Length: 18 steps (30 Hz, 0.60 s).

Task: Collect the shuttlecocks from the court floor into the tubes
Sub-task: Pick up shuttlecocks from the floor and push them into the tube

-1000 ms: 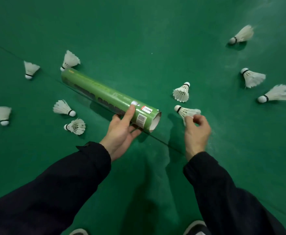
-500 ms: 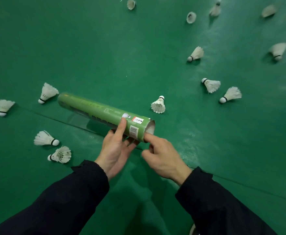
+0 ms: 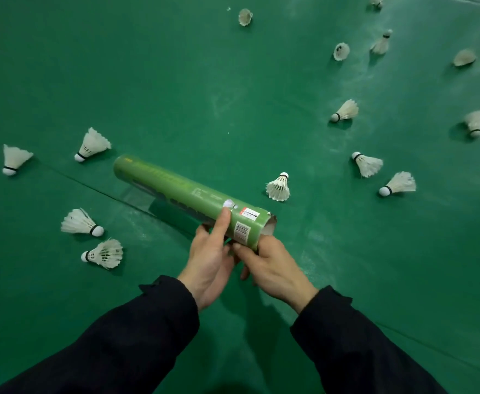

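My left hand [image 3: 210,260] grips a long green shuttlecock tube [image 3: 176,189] near its open end, thumb on top beside the barcode label. The tube slants up and to the left above the floor. My right hand [image 3: 275,268] is at the lower rim of the tube's mouth with its fingers curled beneath it, touching my left fingers. No shuttlecock shows in either hand. One white shuttlecock [image 3: 278,187] stands on the floor just right of the tube. Two more lie at the near left [image 3: 79,223] [image 3: 103,253], and others at the right [image 3: 368,164] [image 3: 398,184].
Several more shuttlecocks lie scattered on the green court floor [image 3: 204,81]: far left [image 3: 14,159] [image 3: 92,145], right [image 3: 345,110] [image 3: 476,122], and at the top [image 3: 245,17] [image 3: 341,51]. A thin seam line [image 3: 62,176] runs across the floor under the tube.
My right hand picked a shuttlecock off the floor, brought it to the tube's mouth, and it is no longer visible. The hand now sits under the rim. My view tilted upward.
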Motion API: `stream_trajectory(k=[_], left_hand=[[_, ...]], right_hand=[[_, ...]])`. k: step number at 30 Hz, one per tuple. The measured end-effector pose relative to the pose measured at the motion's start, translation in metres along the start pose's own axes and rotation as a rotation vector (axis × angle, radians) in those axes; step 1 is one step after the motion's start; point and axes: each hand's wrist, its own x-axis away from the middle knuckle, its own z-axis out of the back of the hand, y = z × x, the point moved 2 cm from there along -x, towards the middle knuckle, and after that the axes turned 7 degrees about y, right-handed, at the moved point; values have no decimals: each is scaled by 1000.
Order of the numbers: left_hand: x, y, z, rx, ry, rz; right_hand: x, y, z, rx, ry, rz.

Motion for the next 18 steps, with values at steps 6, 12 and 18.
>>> stream_trajectory(k=[6, 12, 18], left_hand=[[-34, 10, 8, 50, 110, -27], [-49, 2, 17, 20, 138, 20], [-44, -1, 29, 16, 170, 40]], right_hand=[[-17, 16, 34, -306, 251, 63], [-107, 90, 50, 622, 250, -78], [-118, 98, 57, 492, 512, 5]])
